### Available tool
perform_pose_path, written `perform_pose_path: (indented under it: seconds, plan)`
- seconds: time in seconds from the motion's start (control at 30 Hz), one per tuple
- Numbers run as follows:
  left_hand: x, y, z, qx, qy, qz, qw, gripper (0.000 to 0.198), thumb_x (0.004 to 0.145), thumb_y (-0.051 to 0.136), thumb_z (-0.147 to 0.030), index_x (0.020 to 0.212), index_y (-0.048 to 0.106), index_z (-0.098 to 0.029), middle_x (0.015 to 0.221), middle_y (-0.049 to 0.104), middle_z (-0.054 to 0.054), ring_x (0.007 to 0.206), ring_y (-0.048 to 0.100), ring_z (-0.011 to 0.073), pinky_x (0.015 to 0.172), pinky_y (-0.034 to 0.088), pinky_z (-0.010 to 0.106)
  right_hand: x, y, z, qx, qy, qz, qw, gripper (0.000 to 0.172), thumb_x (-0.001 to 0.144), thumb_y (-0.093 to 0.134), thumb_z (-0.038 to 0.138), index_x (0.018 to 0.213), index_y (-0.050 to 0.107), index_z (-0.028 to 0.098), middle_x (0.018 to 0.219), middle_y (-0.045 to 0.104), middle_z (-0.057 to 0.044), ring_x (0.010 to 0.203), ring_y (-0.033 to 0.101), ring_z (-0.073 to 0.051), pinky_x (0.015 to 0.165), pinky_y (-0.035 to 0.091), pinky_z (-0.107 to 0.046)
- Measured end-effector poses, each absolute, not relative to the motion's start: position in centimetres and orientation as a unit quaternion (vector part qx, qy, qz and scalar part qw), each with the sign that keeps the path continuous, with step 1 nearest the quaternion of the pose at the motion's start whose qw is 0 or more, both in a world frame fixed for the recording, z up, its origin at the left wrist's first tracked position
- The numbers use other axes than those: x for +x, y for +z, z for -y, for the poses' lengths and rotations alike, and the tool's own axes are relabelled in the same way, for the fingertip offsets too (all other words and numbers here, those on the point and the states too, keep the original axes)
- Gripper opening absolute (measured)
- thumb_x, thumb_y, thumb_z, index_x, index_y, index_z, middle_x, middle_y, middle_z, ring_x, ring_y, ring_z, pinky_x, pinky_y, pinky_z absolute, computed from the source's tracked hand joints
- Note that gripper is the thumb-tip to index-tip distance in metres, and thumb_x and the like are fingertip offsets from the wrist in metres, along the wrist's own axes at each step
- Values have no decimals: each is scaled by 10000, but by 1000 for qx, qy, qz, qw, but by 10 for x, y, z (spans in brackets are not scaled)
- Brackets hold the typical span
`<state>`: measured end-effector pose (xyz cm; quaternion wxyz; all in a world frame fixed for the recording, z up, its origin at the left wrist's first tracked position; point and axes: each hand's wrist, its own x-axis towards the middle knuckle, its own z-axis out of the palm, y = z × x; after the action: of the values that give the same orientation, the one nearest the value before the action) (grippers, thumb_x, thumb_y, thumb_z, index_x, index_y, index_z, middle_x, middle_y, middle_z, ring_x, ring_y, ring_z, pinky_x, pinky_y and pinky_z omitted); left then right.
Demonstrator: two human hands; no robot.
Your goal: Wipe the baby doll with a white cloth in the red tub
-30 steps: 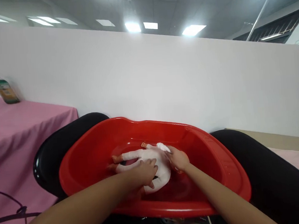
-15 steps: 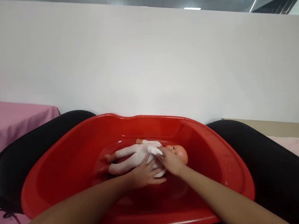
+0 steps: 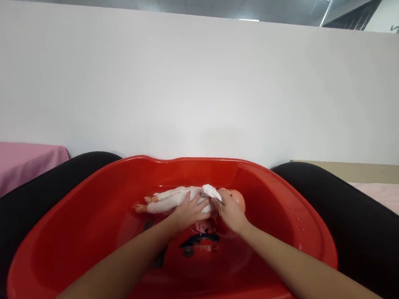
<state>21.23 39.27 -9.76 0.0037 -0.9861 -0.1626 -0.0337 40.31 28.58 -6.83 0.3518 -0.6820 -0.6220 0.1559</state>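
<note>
A baby doll (image 3: pixel 169 200) in white clothing lies on its side in a red plastic tub (image 3: pixel 286 216), its bare head (image 3: pixel 236 200) to the right and its feet to the left. My left hand (image 3: pixel 189 211) grips the doll's torso from the near side. My right hand (image 3: pixel 229 215) is closed by the doll's neck and pinches a small white cloth (image 3: pixel 212 192) against its shoulder. A dark printed mark (image 3: pixel 199 245) shows on the tub floor just below both hands.
The tub rests on a glossy black surface (image 3: pixel 355 229) that shows on both sides. A pink-covered table (image 3: pixel 12 162) stands at the left. A white partition wall (image 3: pixel 195 90) rises right behind the tub. A beige and pink surface (image 3: pixel 393 186) lies at the far right.
The doll has been lifted and turned onto its side, so the tub's printed floor now shows under it. Both hands moved up with it. The view drifted down and right.
</note>
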Motion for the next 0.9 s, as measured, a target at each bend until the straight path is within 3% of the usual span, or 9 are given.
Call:
perform_pose_path:
  seconds: [0.1,0.2,0.33,0.4,0.5,0.57,0.67,0.8,0.9]
  plan:
    - [224,-81,-413,-983,-37,170,60,585,1146,335,-305,1700,499,-395,1803,448,93,1640,411,447,1305,340,735,404,-71,-286,-674,156,624,363,354,1094,421,334,1274,702,215,1363,733,-144,1259,672,-299,1167,537,-492]
    - [238,-62,-442,-968,-12,232,96,584,1127,449,-312,1709,495,-318,1851,338,146,1644,406,427,1300,368,667,403,-70,-285,-681,135,636,337,456,1080,417,244,1476,636,188,1597,632,-168,1507,564,-312,1303,448,-533]
    - [257,-36,-483,-960,25,265,85,921,992,747,-569,1781,297,-415,1889,158,204,1707,269,481,1298,312,739,409,-63,-289,-681,75,674,277,570,1081,396,186,1629,543,131,1788,438,-172,1664,401,-336,1371,358,-598]
    - [266,-26,-499,-956,56,278,71,1059,927,797,-647,1795,235,-415,1886,130,231,1730,181,500,1300,251,794,418,-62,-297,-661,43,704,255,571,1096,400,193,1646,539,129,1793,431,-169,1646,432,-337,1353,393,-598]
    - [276,-18,-516,-946,85,303,74,1159,882,810,-692,1808,228,-306,1876,76,277,1743,117,498,1307,186,828,434,-65,-315,-644,-24,730,229,576,1091,414,158,1653,540,118,1776,443,-189,1623,473,-331,1337,428,-592]
    - [278,-18,-526,-942,92,312,87,1107,935,756,-657,1809,223,-237,1869,88,296,1748,132,467,1319,155,825,444,-71,-329,-599,-72,776,183,603,1084,406,118,1678,506,124,1799,390,-184,1667,417,-328,1354,403,-620]
    - [276,-22,-540,-946,80,296,110,945,1030,668,-546,1795,259,-169,1860,158,302,1741,207,420,1355,134,768,457,-92,-347,-492,-90,861,93,610,1088,398,92,1685,498,159,1821,334,-156,1717,322,-324,1397,308,-669]
    - [273,-25,-550,-957,66,256,123,1141,903,845,-633,1776,308,-132,1852,183,317,1730,242,422,1384,209,628,467,-133,-355,-447,-29,890,80,624,1042,439,54,1650,549,138,1787,398,-166,1712,333,-316,1442,216,-635]
    - [274,-21,-551,-957,77,249,131,1160,873,870,-676,1759,356,-130,1839,210,333,1712,288,430,1369,269,550,470,-146,-354,-422,28,903,75,692,980,486,31,1658,548,157,1772,441,-133,1700,361,-277,1462,203,-557]
